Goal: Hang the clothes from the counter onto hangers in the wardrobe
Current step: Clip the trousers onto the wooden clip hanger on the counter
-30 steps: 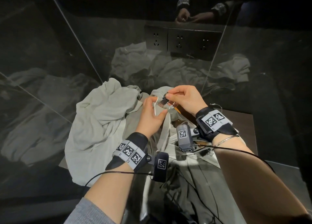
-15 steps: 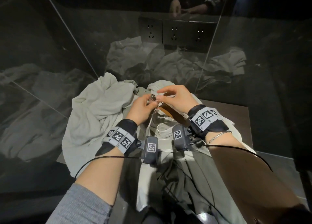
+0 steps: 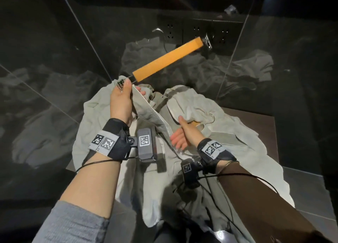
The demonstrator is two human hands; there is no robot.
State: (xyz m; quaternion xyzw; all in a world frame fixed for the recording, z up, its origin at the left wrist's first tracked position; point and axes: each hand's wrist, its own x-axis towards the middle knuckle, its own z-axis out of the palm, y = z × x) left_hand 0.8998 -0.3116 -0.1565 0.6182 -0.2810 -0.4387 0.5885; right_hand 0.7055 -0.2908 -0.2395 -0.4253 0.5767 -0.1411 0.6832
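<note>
Gripping, our left hand (image 3: 121,100): pinches hanger (image 3: 167,57) clip and trousers (image 3: 151,112) hem, bar toward 2 o'clock.
Our right hand (image 3: 180,133): fingers spread, relaxed, on clothes (image 3: 228,133).

The far end of the wooden hanger (image 3: 167,59) is smeared by motion blur, so its metal clip there cannot be made out. The left hand (image 3: 121,100) covers most of the near clip (image 3: 121,82) and hides its own fingers behind the garment's edge. The right hand (image 3: 184,133) is partly tucked under a fold of the pale garments (image 3: 228,133), which also bury a second hanger (image 3: 198,123), and both forearms run off the near edge.
</note>
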